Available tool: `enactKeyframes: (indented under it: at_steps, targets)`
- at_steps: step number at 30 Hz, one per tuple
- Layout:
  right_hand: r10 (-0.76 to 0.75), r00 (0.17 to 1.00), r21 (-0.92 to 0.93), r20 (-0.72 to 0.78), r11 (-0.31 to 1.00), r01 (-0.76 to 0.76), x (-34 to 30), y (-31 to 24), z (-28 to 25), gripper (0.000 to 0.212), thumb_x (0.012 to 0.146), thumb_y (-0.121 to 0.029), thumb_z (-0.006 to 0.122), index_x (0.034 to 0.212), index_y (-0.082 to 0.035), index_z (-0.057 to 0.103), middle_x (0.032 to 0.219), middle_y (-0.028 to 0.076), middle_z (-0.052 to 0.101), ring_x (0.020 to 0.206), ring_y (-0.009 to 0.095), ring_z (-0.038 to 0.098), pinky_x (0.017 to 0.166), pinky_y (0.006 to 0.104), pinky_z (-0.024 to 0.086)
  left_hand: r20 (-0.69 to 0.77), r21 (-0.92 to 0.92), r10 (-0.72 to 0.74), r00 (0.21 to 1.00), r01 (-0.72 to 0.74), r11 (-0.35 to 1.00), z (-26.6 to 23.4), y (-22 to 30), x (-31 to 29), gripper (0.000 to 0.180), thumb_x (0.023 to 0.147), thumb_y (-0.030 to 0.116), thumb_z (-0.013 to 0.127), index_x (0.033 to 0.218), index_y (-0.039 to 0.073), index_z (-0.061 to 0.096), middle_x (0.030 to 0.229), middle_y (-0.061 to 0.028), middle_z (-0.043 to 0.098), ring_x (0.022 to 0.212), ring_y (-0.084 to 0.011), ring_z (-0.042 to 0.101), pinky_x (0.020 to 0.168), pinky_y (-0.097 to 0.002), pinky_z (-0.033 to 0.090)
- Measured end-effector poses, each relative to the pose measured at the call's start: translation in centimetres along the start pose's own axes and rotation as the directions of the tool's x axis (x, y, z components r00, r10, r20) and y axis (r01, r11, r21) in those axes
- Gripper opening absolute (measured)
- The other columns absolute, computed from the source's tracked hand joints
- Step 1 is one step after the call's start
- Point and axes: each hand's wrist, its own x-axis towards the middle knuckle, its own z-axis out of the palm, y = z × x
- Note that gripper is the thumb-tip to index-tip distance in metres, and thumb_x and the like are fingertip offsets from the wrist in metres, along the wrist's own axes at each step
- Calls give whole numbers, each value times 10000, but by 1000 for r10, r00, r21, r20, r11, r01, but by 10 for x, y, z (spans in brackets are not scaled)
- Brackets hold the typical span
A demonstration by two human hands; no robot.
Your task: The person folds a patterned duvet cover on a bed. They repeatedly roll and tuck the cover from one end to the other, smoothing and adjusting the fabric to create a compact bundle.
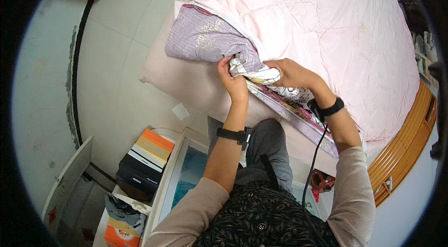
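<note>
A pale pink quilt (317, 13) covers most of the bed. Along its near edge lies a folded lilac bed cover (205, 34) with a cream floral print and a magenta underside. Some white printed cloth (261, 75) with yellow and dark motifs is bunched at that edge. My left hand (232, 81) pinches the left end of this bunch, thumb and fingers closed on it. About a hand's width to the right, my right hand (293, 73) is closed around the other end, its fingertips partly hidden by the cloth.
A wooden headboard (396, 149) curves along the right. My legs (270, 142) are against the near bedside. At lower left stand a glass-topped white cabinet (189, 163) and several stacked boxes (144, 153). A black cable (313, 163) runs down from my right wrist.
</note>
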Motion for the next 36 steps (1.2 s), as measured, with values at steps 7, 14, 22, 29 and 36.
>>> enactKeyframes:
  at_steps: [7, 14, 22, 29, 36]
  targets:
    - [28, 999, 2, 38, 1000, -28, -6, 1, -36, 556, 637, -86, 749, 1165, -71, 577, 989, 152, 662, 905, 277, 634, 795, 343, 485, 233, 140, -231, 945, 202, 969, -12, 34, 10, 451, 731, -151, 451, 1150, 15, 473, 1125, -92, 528, 1046, -182, 506, 907, -282, 402]
    - [26, 988, -39, -149, 999, -32, -43, -17, -47, 494, 626, 1, 685, 1112, -58, 617, 952, 139, 673, 864, 278, 645, 782, 341, 494, 529, 621, 74, 845, -445, 645, -23, 24, 41, 368, 712, -25, 646, 1050, 18, 509, 1027, -141, 596, 948, -295, 569, 821, -350, 451]
    - [54, 989, 197, -137, 980, -26, -50, -30, -51, 431, 643, -23, 705, 1067, -17, 631, 909, 118, 689, 807, 181, 643, 737, 294, 491, 86, 768, 281, 956, -243, 593, -10, -23, 28, 411, 800, 47, 612, 1187, 38, 475, 1129, -178, 550, 967, -306, 557, 817, -367, 462]
    - [165, 966, 577, 197, 777, -251, -58, -19, -57, 485, 703, -31, 718, 1159, 38, 569, 1031, 88, 652, 876, 132, 574, 784, 255, 466, -23, -423, -467, 884, 414, 806, 33, -9, 30, 366, 881, 70, 527, 1242, 31, 477, 1106, -80, 544, 913, -159, 559, 755, -270, 471]
    - [193, 965, 439, 180, 862, -254, -72, 41, -136, 510, 678, -6, 697, 1171, 9, 568, 1096, 110, 646, 961, 154, 595, 868, 280, 469, 619, 143, -33, 785, -72, 987, 35, 7, 41, 308, 897, 128, 507, 1184, 18, 532, 1117, -88, 587, 973, -152, 576, 822, -287, 479]
